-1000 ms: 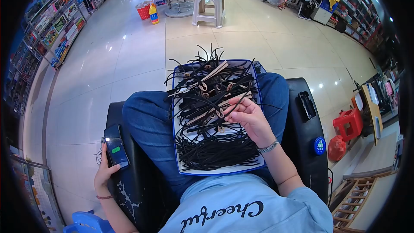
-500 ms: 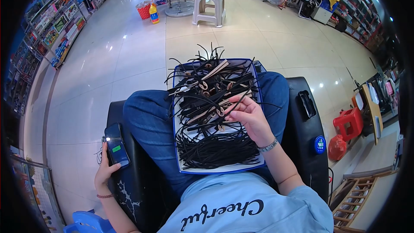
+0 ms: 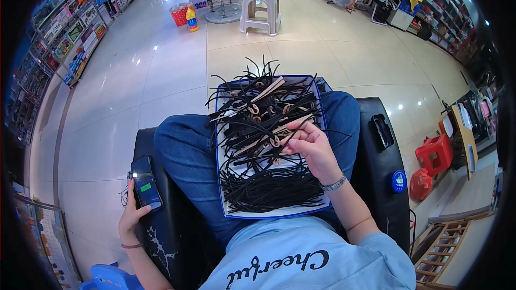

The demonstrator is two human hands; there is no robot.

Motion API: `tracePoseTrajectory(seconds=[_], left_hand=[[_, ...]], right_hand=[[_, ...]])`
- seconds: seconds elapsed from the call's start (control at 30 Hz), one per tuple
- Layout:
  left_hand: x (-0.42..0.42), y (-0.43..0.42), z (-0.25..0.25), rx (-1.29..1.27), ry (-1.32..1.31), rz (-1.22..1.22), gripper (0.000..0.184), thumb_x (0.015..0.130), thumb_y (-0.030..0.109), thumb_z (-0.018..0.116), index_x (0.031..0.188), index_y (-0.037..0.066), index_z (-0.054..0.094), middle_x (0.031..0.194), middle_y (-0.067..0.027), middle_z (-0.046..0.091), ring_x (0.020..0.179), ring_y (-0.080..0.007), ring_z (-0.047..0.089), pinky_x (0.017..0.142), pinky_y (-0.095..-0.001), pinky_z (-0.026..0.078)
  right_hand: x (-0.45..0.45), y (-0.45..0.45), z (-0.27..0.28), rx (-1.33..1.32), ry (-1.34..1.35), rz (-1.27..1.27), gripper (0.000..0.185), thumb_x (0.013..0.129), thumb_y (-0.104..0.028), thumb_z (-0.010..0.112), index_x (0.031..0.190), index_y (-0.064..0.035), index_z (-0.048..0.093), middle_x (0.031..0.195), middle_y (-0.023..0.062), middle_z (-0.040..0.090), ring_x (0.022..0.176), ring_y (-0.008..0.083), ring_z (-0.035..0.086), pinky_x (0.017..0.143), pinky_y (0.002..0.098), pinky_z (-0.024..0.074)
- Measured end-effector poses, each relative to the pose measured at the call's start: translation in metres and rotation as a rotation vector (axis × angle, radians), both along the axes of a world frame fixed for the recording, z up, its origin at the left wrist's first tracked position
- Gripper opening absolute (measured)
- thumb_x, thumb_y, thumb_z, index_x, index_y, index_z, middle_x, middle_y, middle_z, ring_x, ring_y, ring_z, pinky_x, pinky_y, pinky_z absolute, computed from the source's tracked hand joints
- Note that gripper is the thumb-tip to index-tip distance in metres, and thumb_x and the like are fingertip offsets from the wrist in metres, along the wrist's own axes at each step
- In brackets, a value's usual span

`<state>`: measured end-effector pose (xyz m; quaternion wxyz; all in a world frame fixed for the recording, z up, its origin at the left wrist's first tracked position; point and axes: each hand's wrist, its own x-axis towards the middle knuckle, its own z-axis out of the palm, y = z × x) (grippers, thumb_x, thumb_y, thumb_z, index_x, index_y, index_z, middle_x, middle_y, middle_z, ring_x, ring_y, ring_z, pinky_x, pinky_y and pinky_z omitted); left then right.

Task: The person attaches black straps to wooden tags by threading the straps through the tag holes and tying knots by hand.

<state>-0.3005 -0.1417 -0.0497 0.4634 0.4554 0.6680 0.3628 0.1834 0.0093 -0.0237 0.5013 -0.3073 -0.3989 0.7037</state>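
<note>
A shallow box [image 3: 221,202], white inside with a blue rim, rests on my lap. Its upper part is heaped with black and tan strips [image 3: 264,108], some ending in small loops; thin black cords [image 3: 269,190] lie bundled in its lower part. My right hand [image 3: 313,149] is over the box's right side, thumb and forefinger pinched on a thin black cord [image 3: 287,140]. Its far end is lost among the heap. Off to the left, my left hand [image 3: 131,210] grips the lower edge of a dark phone [image 3: 146,185] at the armrest, thumb by the screen.
Black armrests flank my legs, the right one [image 3: 382,182] carrying a dark holder [image 3: 382,130] and a round blue badge [image 3: 398,181]. Ahead on the tiled floor are a pale stool [image 3: 260,8] and a yellow bottle [image 3: 191,19]. A red stool [image 3: 433,156] stands at right, shelves at left.
The whole view has shifted very slightly downward. Both hands keep nearly the same pose, the left at the phone and the right pinching the black cord.
</note>
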Motion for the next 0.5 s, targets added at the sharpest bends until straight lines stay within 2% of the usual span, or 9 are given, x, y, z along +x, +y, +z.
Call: tracePoseTrajectory(seconds=[0.5], left_hand=[[-0.0080, -0.0011, -0.0067, 0.007, 0.031, -0.010, 0.112, 0.060, 0.019, 0.074, 0.149, 0.005, 0.009, 0.155, -0.0146, 0.008, 0.143, -0.0238, 0.010, 0.114, -0.0326, 0.013]], right_hand=[[-0.0002, -0.0007, -0.0009, 0.023, -0.027, 0.003, 0.027, 0.085, 0.001, 0.059, 0.112, 0.0018, 0.054, 0.089, 0.0144, 0.068, 0.074, 0.0139, 0.066, 0.069, 0.0238, 0.0542]])
